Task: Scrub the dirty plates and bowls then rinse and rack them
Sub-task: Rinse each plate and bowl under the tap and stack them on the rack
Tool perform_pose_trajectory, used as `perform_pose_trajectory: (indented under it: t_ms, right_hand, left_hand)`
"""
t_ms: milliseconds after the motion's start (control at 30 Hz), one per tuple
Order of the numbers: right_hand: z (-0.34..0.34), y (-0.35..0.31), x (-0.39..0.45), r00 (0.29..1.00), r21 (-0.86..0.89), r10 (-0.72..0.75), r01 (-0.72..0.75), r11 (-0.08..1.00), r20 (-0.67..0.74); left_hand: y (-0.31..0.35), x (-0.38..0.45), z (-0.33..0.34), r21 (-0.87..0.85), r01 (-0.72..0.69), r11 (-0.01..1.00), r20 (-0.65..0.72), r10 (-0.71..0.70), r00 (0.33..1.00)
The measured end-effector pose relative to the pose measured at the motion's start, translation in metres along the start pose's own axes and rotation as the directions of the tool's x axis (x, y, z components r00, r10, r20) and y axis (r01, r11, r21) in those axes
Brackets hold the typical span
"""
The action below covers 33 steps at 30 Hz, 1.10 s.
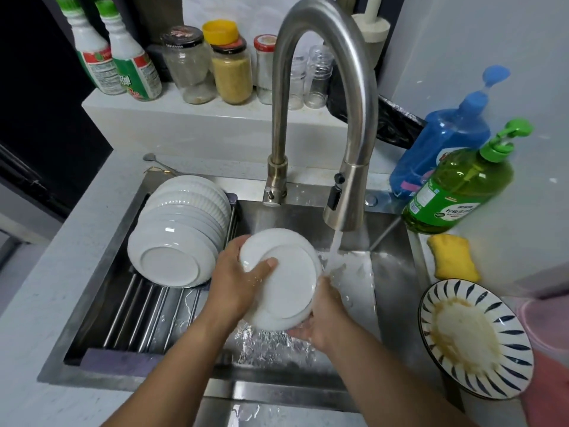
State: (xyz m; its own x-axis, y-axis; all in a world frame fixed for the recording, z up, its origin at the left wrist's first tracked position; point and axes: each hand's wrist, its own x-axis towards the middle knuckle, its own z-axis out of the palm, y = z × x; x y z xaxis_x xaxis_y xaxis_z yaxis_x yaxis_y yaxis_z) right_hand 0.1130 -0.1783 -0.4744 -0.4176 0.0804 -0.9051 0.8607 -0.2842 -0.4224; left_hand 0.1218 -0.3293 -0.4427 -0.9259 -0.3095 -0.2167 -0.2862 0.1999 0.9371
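step: rinsing | white plate [283,282] tilted, underside up, over sink [397,272], just left of tap stream [335,241] | left hand [237,288] grips its left rim, thumb on base | right hand [323,315] curled round lower edge | next, likely: stand it in rack [147,306] beside clean bowls [181,229]; striped dirty plate [474,337] waits on surface.

Both forearms reach in from the lower edge and converge toward the middle, bare and wet. The left hand [238,282] has its back turned up, the thumb stretched rightward and pressed flat on the white plate [286,282], the fingers curled out of sight behind its rim. The right hand [320,315] sits lower, cupping the plate's bottom right edge from beneath, knuckles toward the camera.
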Motion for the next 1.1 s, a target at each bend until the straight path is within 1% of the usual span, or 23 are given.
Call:
perform_pose_trajectory:
  t_ms: [67, 100, 200, 267, 333, 433, 500, 567, 700, 833, 933, 1000, 1100]
  right_hand:
    - [0.011, 0.003, -0.002, 0.994, 0.079, 0.061, -0.068, 0.995, 0.095]
    - [0.015, 0.003, -0.003, 0.985, 0.128, 0.075, -0.095, 0.987, 0.153]
    - [0.024, -0.002, -0.007, 0.944, 0.248, 0.092, -0.176, 0.953, 0.317]
    - [0.026, -0.008, -0.014, 0.933, 0.283, 0.084, -0.191, 0.940, 0.351]
    - [0.037, -0.012, -0.025, 0.923, 0.247, 0.062, -0.165, 0.955, 0.379]
    - [0.055, -0.012, -0.038, 0.925, 0.135, 0.014, -0.071, 0.988, 0.380]
    - [0.071, -0.009, -0.044, 0.922, 0.040, -0.007, -0.010, 0.999, 0.386]
    - [0.085, -0.005, -0.048, 0.920, -0.019, -0.019, 0.029, 0.999, 0.392]
    - [0.116, 0.004, -0.049, 0.918, -0.108, -0.020, 0.068, 0.992, 0.396]
    - [0.138, 0.016, -0.043, 0.919, -0.114, 0.056, -0.012, 0.993, 0.391]
    - [0.152, 0.024, -0.037, 0.929, -0.070, 0.105, -0.085, 0.994, 0.354]
    - [0.161, 0.030, -0.035, 0.932, -0.036, 0.151, -0.148, 0.988, 0.329]
    - [0.178, 0.038, -0.038, 0.918, 0.036, 0.223, -0.248, 0.968, 0.329]
  left_hand:
    - [0.003, -0.001, -0.006, 0.129, -0.195, 0.972, 0.050, 0.190, 0.981]
    - [0.006, -0.005, -0.009, 0.164, -0.265, 0.950, 0.085, 0.254, 0.963]
    - [0.013, -0.013, -0.030, 0.203, -0.396, 0.895, 0.149, 0.371, 0.916]
    - [0.014, -0.014, -0.048, 0.191, -0.434, 0.880, 0.180, 0.403, 0.897]
    - [0.012, -0.015, -0.070, 0.169, -0.428, 0.888, 0.152, 0.406, 0.901]
    - [0.008, -0.013, -0.096, 0.156, -0.383, 0.910, 0.003, 0.388, 0.922]
    - [0.001, -0.009, -0.114, 0.144, -0.326, 0.934, -0.102, 0.342, 0.934]
    - [-0.007, -0.003, -0.132, 0.111, -0.259, 0.960, -0.173, 0.275, 0.946]
    - [-0.022, 0.006, -0.163, 0.080, -0.183, 0.980, -0.199, 0.195, 0.960]
    - [-0.045, 0.016, -0.179, 0.070, -0.127, 0.989, -0.185, 0.138, 0.973]
    - [-0.059, 0.022, -0.184, 0.044, -0.082, 0.996, -0.150, 0.088, 0.985]
    - [-0.065, 0.026, -0.185, 0.044, -0.077, 0.996, -0.133, 0.082, 0.988]
    - [-0.071, 0.034, -0.187, 0.054, -0.075, 0.996, -0.122, 0.081, 0.989]
